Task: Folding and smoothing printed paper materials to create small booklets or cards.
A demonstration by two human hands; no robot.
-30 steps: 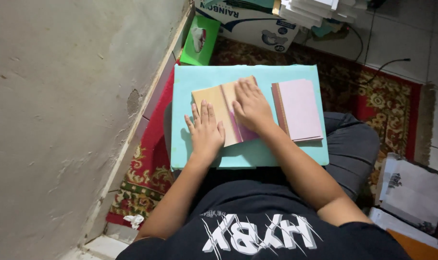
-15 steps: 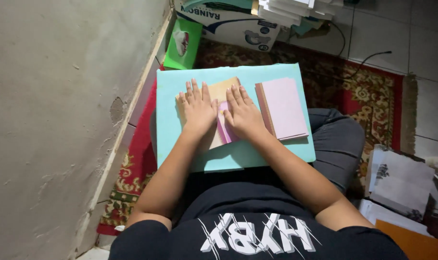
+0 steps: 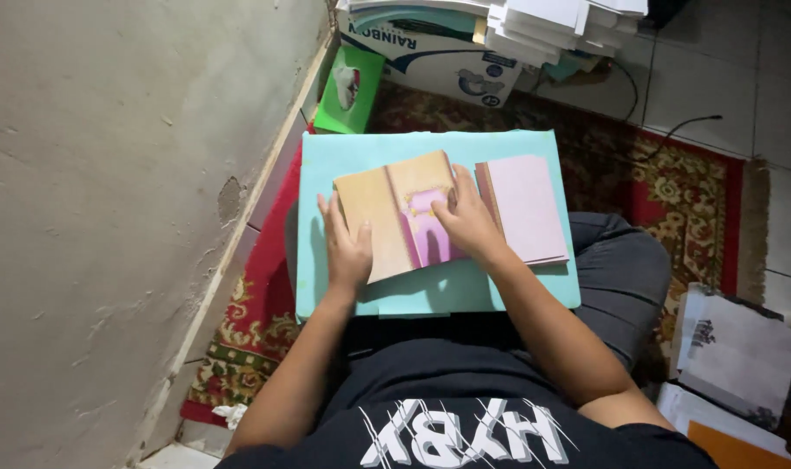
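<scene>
Folding step, by the look of it: tan card (image 3: 395, 213) lies on the teal board (image 3: 430, 291) across the lap, w/ a pink sheet (image 3: 430, 234) inside. Left hand (image 3: 347, 247) flat, grip open, pressing the card's left flap. Right hand (image 3: 466, 217) also flat & open on the pink sheet. Pink stack (image 3: 526, 208) just beside, to the right. Next prob. needs an even press along the crease w/o shifting the sheet.

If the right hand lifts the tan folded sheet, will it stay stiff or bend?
The tan folded sheet looks thin and creased, so it would probably flop along its folds. It seems light; the left hand lying flat on it likely keeps it from sliding.
</scene>
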